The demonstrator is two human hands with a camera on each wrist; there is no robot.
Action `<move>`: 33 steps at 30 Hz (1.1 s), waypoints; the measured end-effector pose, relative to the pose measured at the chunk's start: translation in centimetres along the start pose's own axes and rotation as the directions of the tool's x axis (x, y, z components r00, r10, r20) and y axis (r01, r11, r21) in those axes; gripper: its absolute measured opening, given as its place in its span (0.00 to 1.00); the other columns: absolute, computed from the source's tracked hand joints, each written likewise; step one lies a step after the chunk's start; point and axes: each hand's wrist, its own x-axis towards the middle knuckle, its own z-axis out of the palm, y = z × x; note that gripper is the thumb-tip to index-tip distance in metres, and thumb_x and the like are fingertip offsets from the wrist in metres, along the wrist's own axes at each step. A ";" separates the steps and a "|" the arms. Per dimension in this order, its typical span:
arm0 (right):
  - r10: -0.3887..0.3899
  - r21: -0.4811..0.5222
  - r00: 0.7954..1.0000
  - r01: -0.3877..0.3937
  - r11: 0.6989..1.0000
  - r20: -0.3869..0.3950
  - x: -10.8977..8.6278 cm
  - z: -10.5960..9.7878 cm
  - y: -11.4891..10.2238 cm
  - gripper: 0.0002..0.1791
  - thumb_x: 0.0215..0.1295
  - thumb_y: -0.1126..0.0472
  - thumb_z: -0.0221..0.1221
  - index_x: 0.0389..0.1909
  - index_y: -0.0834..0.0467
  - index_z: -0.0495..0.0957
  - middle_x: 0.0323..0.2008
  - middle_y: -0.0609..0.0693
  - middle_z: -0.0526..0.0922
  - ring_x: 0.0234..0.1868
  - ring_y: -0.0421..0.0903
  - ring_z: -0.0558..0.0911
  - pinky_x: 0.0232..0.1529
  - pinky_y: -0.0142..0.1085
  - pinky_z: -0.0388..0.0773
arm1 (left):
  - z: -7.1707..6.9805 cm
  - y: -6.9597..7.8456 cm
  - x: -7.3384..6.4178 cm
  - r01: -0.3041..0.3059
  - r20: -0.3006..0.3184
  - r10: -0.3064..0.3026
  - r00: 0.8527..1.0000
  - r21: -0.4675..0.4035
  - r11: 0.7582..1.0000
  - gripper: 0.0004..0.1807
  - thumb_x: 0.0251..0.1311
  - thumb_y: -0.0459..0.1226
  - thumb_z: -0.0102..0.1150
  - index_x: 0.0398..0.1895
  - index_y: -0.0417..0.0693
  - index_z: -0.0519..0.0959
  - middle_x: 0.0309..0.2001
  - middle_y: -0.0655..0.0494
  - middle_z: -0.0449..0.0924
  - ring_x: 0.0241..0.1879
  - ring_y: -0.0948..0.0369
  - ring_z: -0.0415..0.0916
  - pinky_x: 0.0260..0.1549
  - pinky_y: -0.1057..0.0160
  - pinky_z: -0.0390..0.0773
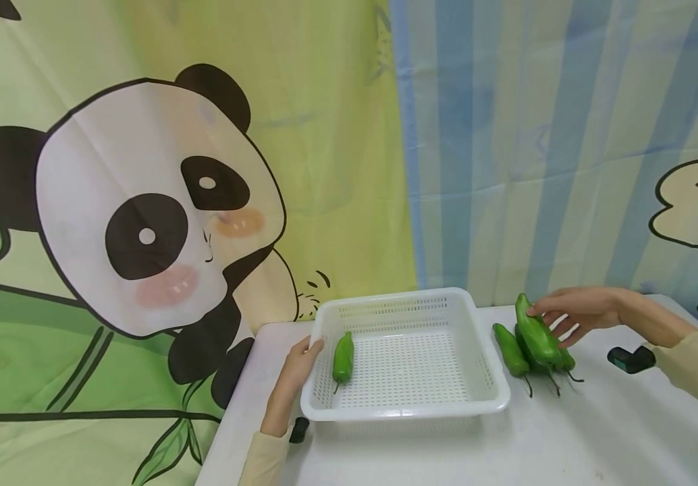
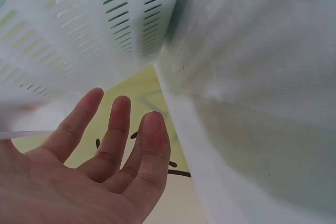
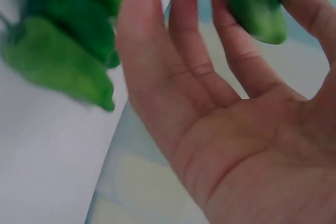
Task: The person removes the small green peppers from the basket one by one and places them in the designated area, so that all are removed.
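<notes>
My right hand [image 1: 582, 312] pinches a long green pepper [image 1: 536, 335] between thumb and fingertips, over a small pile of peppers at the right. In the right wrist view the tip of that held pepper [image 3: 258, 11] shows between the fingers, and the other peppers [image 3: 58, 61] lie beyond. A white slotted plastic basket [image 1: 406, 411] stands left of the pile. My left hand [image 1: 296, 371] holds its left rim, thumb over the edge and fingers outside below it. One green pepper [image 1: 343, 361] lies inside the basket along its left wall.
The basket and the pile, with its left pepper [image 1: 509, 352], share a white-covered table [image 1: 422, 452]. A panda-print curtain [image 1: 337, 169] and a striped blue one [image 1: 482, 169] hang right behind the table. Small dark devices sit at both wrists.
</notes>
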 end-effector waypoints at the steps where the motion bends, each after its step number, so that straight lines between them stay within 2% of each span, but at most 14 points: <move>1: 0.011 -0.016 1.000 -0.012 1.000 -0.019 0.0 -0.3 0.3 0.23 0.75 0.47 0.52 0.56 0.62 0.72 0.44 0.53 0.80 0.44 0.49 0.85 0.51 0.49 0.86 | 0.0 0.0 0.0 -0.002 0.000 0.002 1.000 0.000 1.000 0.30 0.76 0.53 0.46 0.74 0.50 0.66 0.55 0.37 0.82 0.40 0.51 0.88 0.32 0.55 0.90; 3: 0.035 -0.068 0.998 -0.039 0.997 -0.059 0.1 -0.8 1.0 0.27 0.74 0.46 0.53 0.60 0.65 0.70 0.46 0.55 0.79 0.45 0.50 0.85 0.48 0.47 0.87 | -0.1 0.0 0.0 -0.002 -0.002 0.002 1.000 0.002 1.000 0.30 0.76 0.53 0.46 0.74 0.49 0.66 0.55 0.37 0.82 0.40 0.51 0.88 0.32 0.55 0.90; 8: 0.086 -0.194 0.987 -0.111 0.975 -0.135 -0.2 -2.2 2.2 0.38 0.73 0.42 0.54 0.65 0.72 0.64 0.45 0.55 0.79 0.42 0.49 0.85 0.43 0.46 0.87 | -0.3 0.1 0.0 -0.008 -0.001 0.008 1.000 -0.004 1.000 0.30 0.76 0.53 0.46 0.74 0.49 0.66 0.55 0.37 0.82 0.40 0.50 0.88 0.32 0.55 0.90; 12: 0.105 -0.248 0.980 -0.145 0.958 -0.168 -0.5 -3.1 2.9 0.39 0.73 0.42 0.54 0.64 0.74 0.63 0.43 0.57 0.79 0.41 0.49 0.85 0.41 0.47 0.87 | -0.3 0.1 -0.1 -0.012 -0.001 0.012 1.000 -0.014 1.000 0.30 0.76 0.53 0.47 0.74 0.48 0.66 0.55 0.36 0.82 0.40 0.49 0.88 0.33 0.54 0.90; 14: 0.117 -0.268 0.975 -0.166 0.949 -0.187 -0.6 -3.4 3.3 0.39 0.73 0.42 0.54 0.62 0.75 0.63 0.44 0.62 0.79 0.41 0.51 0.85 0.41 0.48 0.86 | -0.3 0.2 -0.1 -0.017 -0.002 0.017 1.000 -0.022 1.000 0.31 0.76 0.53 0.47 0.74 0.47 0.66 0.55 0.35 0.82 0.41 0.48 0.88 0.32 0.55 0.90; 17: 0.134 -0.314 0.965 -0.201 0.928 -0.224 -0.6 -3.5 3.8 0.39 0.73 0.42 0.53 0.61 0.76 0.64 0.45 0.66 0.79 0.42 0.54 0.84 0.41 0.50 0.86 | -0.4 1.1 -0.7 -0.019 0.010 0.019 1.000 -0.022 1.000 0.30 0.77 0.50 0.46 0.74 0.44 0.64 0.55 0.32 0.81 0.42 0.45 0.87 0.33 0.55 0.90; 21: 0.149 -0.368 0.950 -0.247 0.896 -0.274 0.1 -3.0 5.3 0.36 0.72 0.42 0.53 0.56 0.75 0.71 0.41 0.66 0.80 0.40 0.57 0.84 0.39 0.51 0.86 | -0.4 0.9 -0.6 0.008 0.018 -0.007 1.000 -0.023 1.000 0.31 0.77 0.51 0.46 0.76 0.46 0.63 0.57 0.33 0.80 0.44 0.44 0.87 0.33 0.54 0.90; 23: 0.162 -0.373 0.942 -0.269 0.888 -0.294 0.7 -2.6 6.2 0.35 0.71 0.42 0.53 0.53 0.74 0.73 0.39 0.64 0.80 0.39 0.57 0.84 0.38 0.50 0.86 | -0.2 -0.1 -0.2 0.018 0.012 -0.018 1.000 -0.031 0.999 0.32 0.75 0.54 0.46 0.76 0.49 0.63 0.58 0.35 0.80 0.44 0.46 0.87 0.33 0.53 0.90; 29: 0.212 -0.369 0.913 -0.341 0.864 -0.348 2.1 -2.2 7.4 0.37 0.69 0.40 0.55 0.50 0.75 0.72 0.37 0.65 0.79 0.39 0.58 0.82 0.37 0.49 0.85 | 0.1 -0.3 -0.1 0.015 0.010 -0.015 1.000 -0.042 0.999 0.32 0.75 0.55 0.47 0.75 0.50 0.64 0.59 0.37 0.80 0.45 0.47 0.87 0.34 0.54 0.90; 33: 0.196 -0.373 0.910 -0.336 0.865 -0.365 2.6 -2.2 7.4 0.38 0.69 0.40 0.54 0.50 0.76 0.71 0.37 0.66 0.78 0.39 0.59 0.82 0.37 0.49 0.83 | 0.0 -0.3 0.1 0.014 0.005 -0.014 1.000 -0.034 0.999 0.32 0.74 0.55 0.47 0.75 0.51 0.65 0.58 0.38 0.81 0.43 0.49 0.88 0.34 0.54 0.90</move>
